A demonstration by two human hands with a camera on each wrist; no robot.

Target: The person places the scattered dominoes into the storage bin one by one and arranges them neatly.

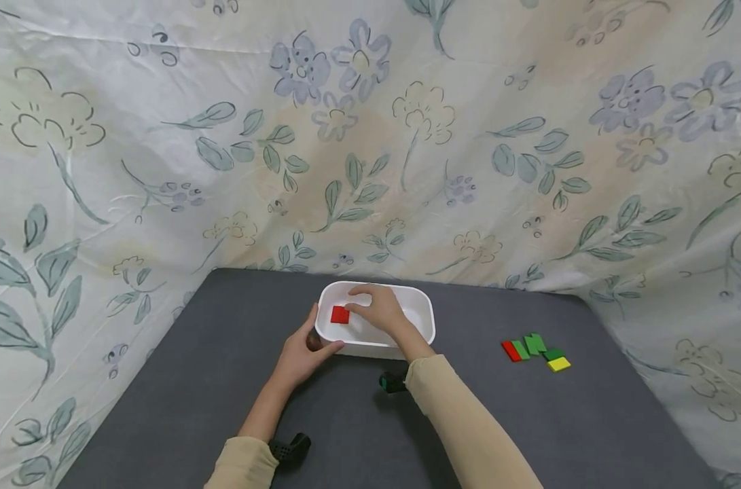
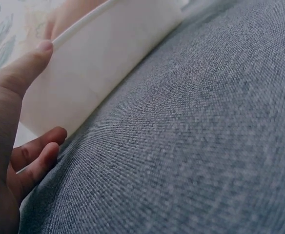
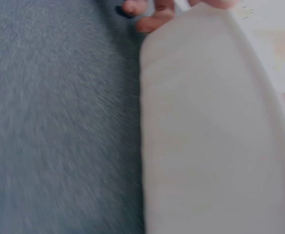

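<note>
A white plastic tray (image 1: 419,316) with rounded corners stands at the back middle of the table. My left hand (image 1: 299,353) holds its left end, thumb on the near rim; in the left wrist view its lower fingers (image 2: 37,156) are curled by the tray's bottom corner. My right hand (image 1: 379,309) reaches over the near wall into the tray. A flat red tile (image 1: 339,315) lies on the tray's floor at the left. The right thumb tip is right at the tile's edge, with the index finger bent and apart from the thumb. The right hand's other fingers are hidden.
Several small tiles lie on the right of the dark grey table (image 1: 181,407): a red tile (image 1: 511,351), green tiles (image 1: 534,343) and a yellow tile (image 1: 559,365). A floral cloth (image 1: 370,136) hangs behind. Black devices sit at both wrists.
</note>
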